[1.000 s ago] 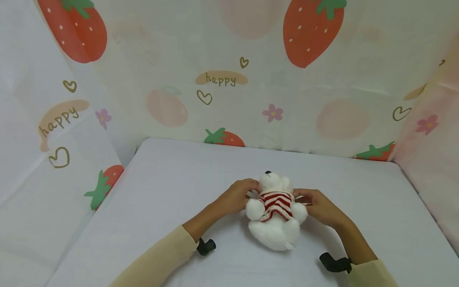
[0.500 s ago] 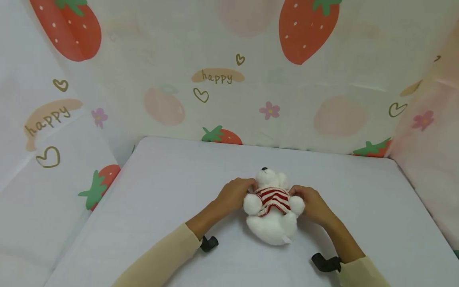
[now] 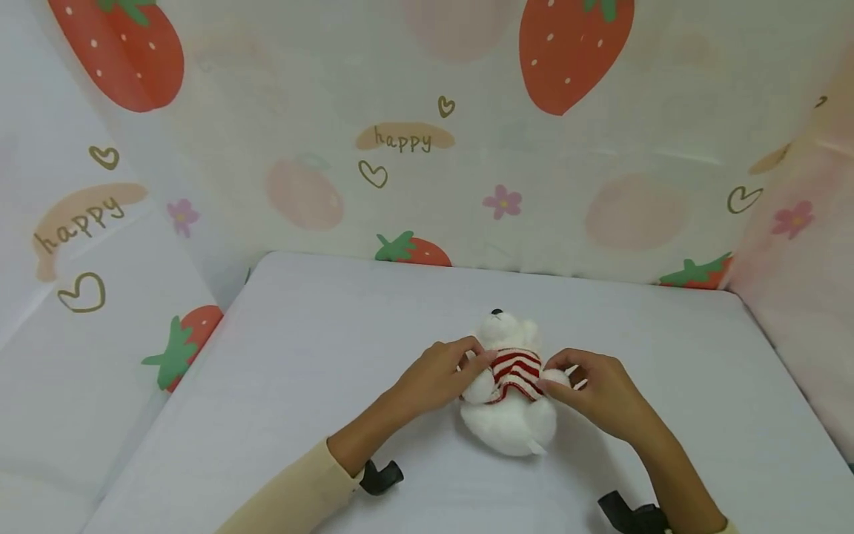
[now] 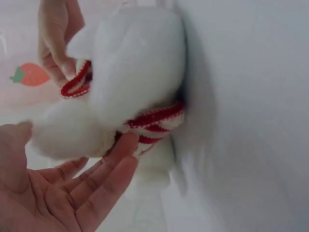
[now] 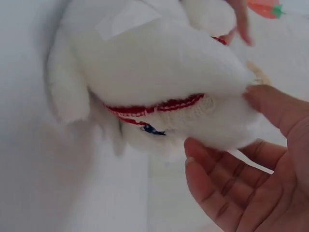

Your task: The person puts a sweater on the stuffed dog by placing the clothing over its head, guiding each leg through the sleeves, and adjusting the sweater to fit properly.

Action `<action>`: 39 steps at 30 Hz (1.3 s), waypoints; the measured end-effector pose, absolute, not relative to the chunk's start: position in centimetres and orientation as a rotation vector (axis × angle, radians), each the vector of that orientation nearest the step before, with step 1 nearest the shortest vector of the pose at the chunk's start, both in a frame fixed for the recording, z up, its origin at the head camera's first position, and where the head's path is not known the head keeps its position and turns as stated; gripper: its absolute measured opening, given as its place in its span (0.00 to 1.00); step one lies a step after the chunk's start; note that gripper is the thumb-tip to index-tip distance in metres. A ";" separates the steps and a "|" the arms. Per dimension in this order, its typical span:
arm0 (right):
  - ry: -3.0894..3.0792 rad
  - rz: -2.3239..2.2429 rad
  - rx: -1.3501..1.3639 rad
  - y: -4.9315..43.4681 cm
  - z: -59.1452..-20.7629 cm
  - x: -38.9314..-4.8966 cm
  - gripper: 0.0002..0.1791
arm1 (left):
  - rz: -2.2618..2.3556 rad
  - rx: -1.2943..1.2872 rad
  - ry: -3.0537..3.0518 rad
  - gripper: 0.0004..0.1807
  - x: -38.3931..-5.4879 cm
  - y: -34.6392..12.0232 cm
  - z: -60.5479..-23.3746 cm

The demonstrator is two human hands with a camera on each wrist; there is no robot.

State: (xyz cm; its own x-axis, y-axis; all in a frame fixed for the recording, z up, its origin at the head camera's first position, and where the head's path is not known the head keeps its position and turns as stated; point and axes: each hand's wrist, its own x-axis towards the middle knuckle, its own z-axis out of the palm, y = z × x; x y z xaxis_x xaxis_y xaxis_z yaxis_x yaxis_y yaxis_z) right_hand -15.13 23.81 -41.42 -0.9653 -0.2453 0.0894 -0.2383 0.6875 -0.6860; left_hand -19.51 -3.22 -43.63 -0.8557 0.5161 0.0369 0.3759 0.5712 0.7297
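Note:
A white plush bear (image 3: 507,423) in a red-and-white striped knit sweater (image 3: 519,367) is on the table, its black nose pointing up and away. My left hand (image 3: 434,374) grips the bear's arm on the left, thumb on the front by the sweater. In the left wrist view that hand's fingertips (image 4: 128,145) touch the sweater under the fluffy arm. On the other side, my right hand (image 3: 603,389) pinches the right arm between thumb and fingers. The right wrist view shows the thumb (image 5: 260,96) on top of this arm and the fingers below it.
The white tabletop (image 3: 333,319) spreads around the bear. Behind it stands a fabric wall (image 3: 547,163) printed with strawberries, and similar cloth closes both sides. Black wrist mounts (image 3: 380,478) stick out near each sleeve.
Both thumbs have come round to the front of the bear's arms; earlier the hands reached behind its shoulders. My right hand has shifted right. The bear stays nearly in place.

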 end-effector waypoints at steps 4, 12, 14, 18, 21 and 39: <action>2.822 -1.202 -0.420 23.9 -41.6 -15.2 0.06 | 1.121 0.761 2.596 0.12 -19.2 -3.3 -43.4; 2.783 -1.241 -0.396 24.0 -41.9 -15.2 0.08 | 1.094 0.763 2.582 0.10 -19.3 -3.6 -43.4; 2.826 -1.224 -0.398 23.8 -42.0 -15.2 0.07 | 1.085 0.769 2.587 0.10 -19.3 -3.6 -43.4; 2.894 -1.187 -0.417 23.4 -42.3 -15.4 0.10 | 1.063 0.766 2.599 0.09 -19.2 -3.5 -43.3; 2.911 -1.179 -0.432 23.3 -42.5 -15.4 0.11 | 1.054 0.773 2.601 0.09 -19.2 -3.4 -43.2; 3.012 -1.130 -0.451 23.1 -42.4 -15.3 0.09 | 1.040 0.800 2.601 0.10 -19.1 -3.4 -42.8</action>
State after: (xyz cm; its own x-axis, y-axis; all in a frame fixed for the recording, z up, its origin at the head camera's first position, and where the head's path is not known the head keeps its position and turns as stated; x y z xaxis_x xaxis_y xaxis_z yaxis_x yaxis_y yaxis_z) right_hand -15.34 23.06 -42.44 -0.9558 -0.2194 0.1958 -0.2940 0.7202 -0.6284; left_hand -19.14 -3.38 -42.79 -0.8252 0.5648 -0.0089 0.4029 0.5995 0.6916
